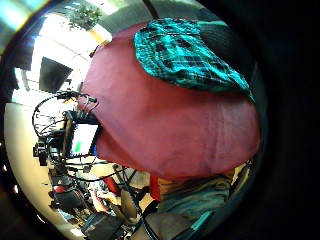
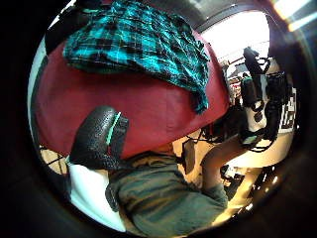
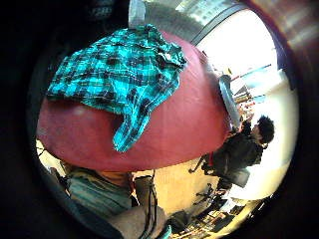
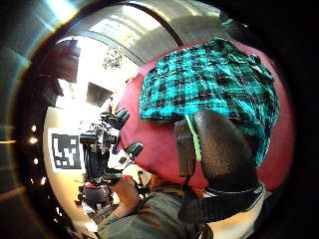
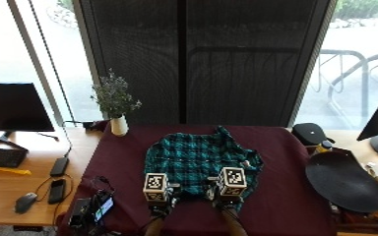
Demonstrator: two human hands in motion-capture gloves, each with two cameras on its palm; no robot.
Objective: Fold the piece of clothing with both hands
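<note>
A green plaid shirt (image 5: 199, 160) lies crumpled and partly spread in the middle of a table under a dark red cloth (image 5: 281, 196). Both gloved hands hover side by side at the shirt's near edge, my left hand (image 5: 157, 206) by its near left part and my right hand (image 5: 227, 205) by its near right part. The palm views show the shirt (image 2: 143, 39) (image 4: 209, 84) (image 1: 185, 55) (image 3: 119, 74) lying flat on the cloth, away from the palms. A left thumb (image 2: 99, 136) and a right thumb (image 4: 214, 149) stick out, holding nothing.
A white vase with flowers (image 5: 118, 125) stands at the table's far left corner. A phone-like device with cables (image 5: 97, 209) sits at the near left. A large black round dish (image 5: 343, 181) lies right of the table. A monitor (image 5: 12, 107) stands on the left desk.
</note>
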